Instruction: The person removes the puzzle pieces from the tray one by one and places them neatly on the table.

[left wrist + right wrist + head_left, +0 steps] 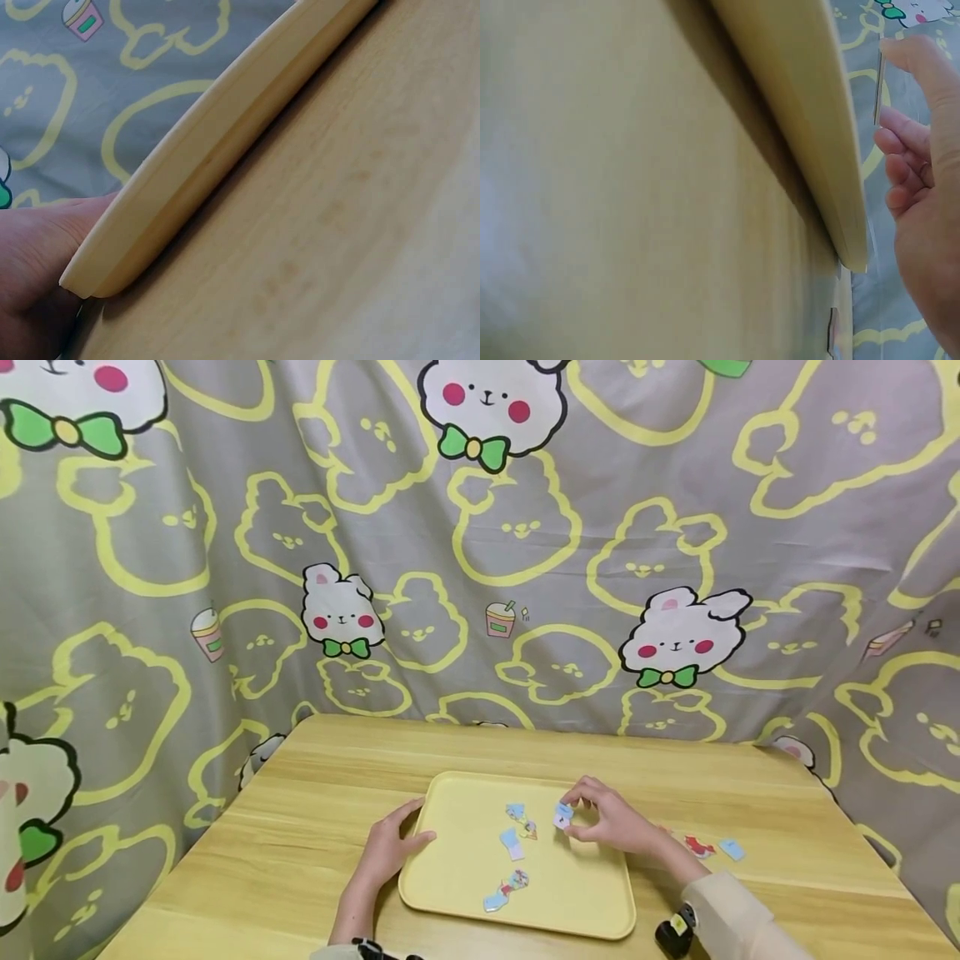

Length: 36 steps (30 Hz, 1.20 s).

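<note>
Over the right part of a yellow tray (pixel 570 902), my right hand (pixel 611 820) pinches a small light-blue and white jigsaw puzzle piece (pixel 562 816) between thumb and fingers. In the right wrist view the piece (pixel 879 82) shows edge-on as a thin flat card, held by the hand (pixel 930 172). My left hand (pixel 390 847) holds the tray's left rim, thumb over the edge. Its fingers are partly hidden in the left wrist view. Inside the tray lie a blue and lilac piece (pixel 512 844), a colourful group (pixel 522 820) behind it and another group (pixel 507 891) nearer me.
Right of the tray, a red piece (pixel 699 846) and a blue piece (pixel 732 849) lie on the wooden table (pixel 300 827). My right forearm passes close to them. A grey curtain (pixel 450 543) with rabbit drawings hangs behind the table.
</note>
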Available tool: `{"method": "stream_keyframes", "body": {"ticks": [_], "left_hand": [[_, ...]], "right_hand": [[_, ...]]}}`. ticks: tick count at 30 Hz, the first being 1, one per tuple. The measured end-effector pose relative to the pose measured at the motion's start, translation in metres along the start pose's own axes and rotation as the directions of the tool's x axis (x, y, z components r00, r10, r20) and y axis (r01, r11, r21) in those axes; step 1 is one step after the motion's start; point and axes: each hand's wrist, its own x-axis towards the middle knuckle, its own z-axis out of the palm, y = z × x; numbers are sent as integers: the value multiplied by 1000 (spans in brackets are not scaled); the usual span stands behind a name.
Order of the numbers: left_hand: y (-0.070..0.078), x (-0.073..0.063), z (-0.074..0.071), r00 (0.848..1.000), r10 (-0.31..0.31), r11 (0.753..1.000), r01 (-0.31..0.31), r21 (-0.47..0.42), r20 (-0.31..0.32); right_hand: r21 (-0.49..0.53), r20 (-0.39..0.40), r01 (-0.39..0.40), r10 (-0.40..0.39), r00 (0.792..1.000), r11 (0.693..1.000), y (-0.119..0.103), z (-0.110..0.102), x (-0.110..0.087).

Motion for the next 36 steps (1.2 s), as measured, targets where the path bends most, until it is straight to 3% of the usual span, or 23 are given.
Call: {"method": "stream_keyframes", "body": {"ticks": [13,36], "left_hand": [[2,-1,-1,1000,-8,1000,8,-1,11],[2,-2,-1,999,-26,999,27,-32,29]], "right_hand": [[4,25,-41,41,999,999,0,0,-6],[-39,7,-1,1,1000,999,-4,-19,-43]]}}
